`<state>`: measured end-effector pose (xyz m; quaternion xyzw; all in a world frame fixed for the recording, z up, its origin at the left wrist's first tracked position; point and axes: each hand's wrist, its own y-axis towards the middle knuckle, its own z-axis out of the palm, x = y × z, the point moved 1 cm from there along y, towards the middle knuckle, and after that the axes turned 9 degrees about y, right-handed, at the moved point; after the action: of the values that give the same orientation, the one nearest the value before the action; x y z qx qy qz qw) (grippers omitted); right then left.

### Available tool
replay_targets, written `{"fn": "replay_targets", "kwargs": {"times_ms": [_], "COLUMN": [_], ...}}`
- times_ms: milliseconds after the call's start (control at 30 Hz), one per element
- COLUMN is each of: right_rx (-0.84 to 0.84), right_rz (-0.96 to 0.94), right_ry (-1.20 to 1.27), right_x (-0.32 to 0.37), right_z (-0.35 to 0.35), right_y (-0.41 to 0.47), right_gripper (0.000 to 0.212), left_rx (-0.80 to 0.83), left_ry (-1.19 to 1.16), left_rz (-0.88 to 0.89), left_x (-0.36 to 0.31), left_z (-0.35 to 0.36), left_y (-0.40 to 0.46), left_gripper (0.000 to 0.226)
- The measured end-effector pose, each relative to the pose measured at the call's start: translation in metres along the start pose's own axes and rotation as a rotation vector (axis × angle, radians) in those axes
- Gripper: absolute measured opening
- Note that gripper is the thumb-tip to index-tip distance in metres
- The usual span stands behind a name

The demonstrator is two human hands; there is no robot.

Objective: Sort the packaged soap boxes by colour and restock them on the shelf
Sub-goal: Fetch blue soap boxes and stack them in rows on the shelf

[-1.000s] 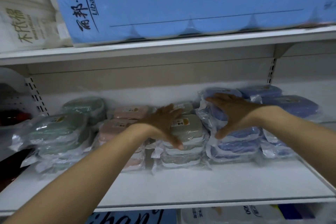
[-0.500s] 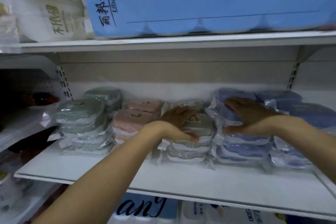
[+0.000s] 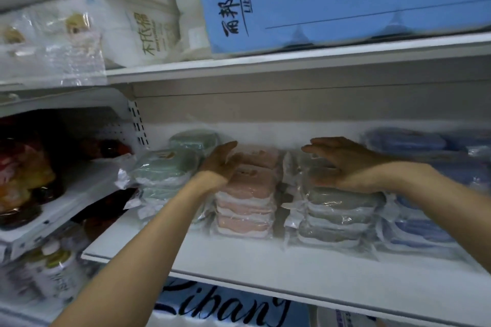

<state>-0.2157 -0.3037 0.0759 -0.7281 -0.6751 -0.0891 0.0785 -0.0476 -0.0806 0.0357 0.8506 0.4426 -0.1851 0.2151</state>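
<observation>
Both hands flat, fingers straight: left hand beside pink stack, right hand atop grey stack.

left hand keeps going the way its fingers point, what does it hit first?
Probably the rear pink soap box: the left hand is open at the left edge of the pink stack, fingers aimed up and back. It could slip between that and the green boxes to the back panel; depth is unclear.

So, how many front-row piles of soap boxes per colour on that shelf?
Green pile: 1
Pink pile: 1
Grey pile: 1
Blue pile: 1 (the right edge is too blurred to tell if there are more)
Total: 4
</observation>
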Motion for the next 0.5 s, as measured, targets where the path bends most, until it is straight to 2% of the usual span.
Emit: {"fn": "replay_targets", "kwargs": {"times_ms": [100,200,500], "right_rx": [0.171,0.255,0.225], "right_rz": [0.095,0.184,0.245], "right_ry": [-0.110,-0.176,-0.046], "right_x": [0.007,-0.002,-0.020], "right_z": [0.005,0.014,0.035], "right_y": [0.018,0.028,0.030], "right_gripper": [0.102,0.120,0.132], "left_rx": [0.103,0.190,0.296], "left_ry": [0.074,0.119,0.253], "left_rz": [0.010,0.018,0.002], "left_x": [-0.001,0.001,0.008], "left_z": [-0.001,0.003,0.024], "left_y": [0.011,0.026,0.053], "left_gripper": [0.055,0.062,0.069]}}
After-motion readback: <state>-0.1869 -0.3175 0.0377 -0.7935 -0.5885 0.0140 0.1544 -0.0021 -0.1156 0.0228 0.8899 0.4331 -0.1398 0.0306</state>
